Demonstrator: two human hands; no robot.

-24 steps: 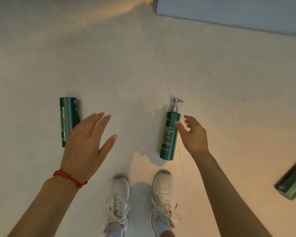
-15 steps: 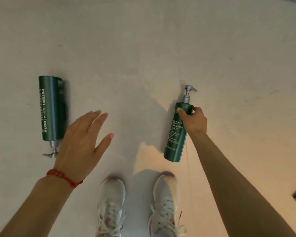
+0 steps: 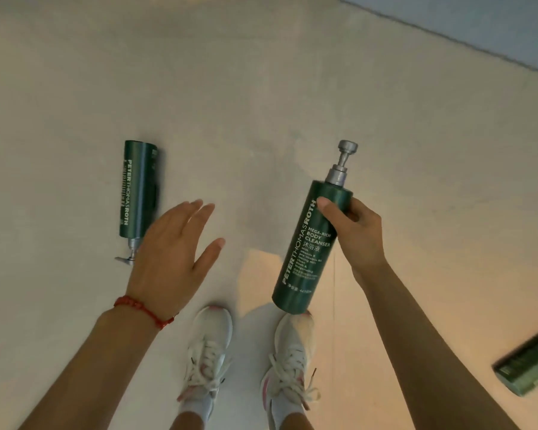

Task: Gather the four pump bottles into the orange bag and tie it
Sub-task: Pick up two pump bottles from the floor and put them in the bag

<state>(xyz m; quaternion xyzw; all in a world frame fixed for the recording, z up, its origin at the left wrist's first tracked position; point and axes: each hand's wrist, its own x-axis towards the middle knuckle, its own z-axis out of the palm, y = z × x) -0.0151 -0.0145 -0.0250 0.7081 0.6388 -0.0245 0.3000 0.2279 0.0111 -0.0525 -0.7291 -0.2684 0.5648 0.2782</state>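
Head | right hand (image 3: 356, 231) grips pump bottle (image 3: 308, 243), now lifted off floor (image 3: 261, 88) | left hand (image 3: 171, 259) still spread, empty

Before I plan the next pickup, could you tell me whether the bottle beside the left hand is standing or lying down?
Lying down. The left bottle rests lengthwise on the floor, pump toward the shoes.

Dark green pump bottles (image 3: 312, 243), silver pumps; red bracelet (image 3: 143, 311); white shoes (image 3: 210, 346)
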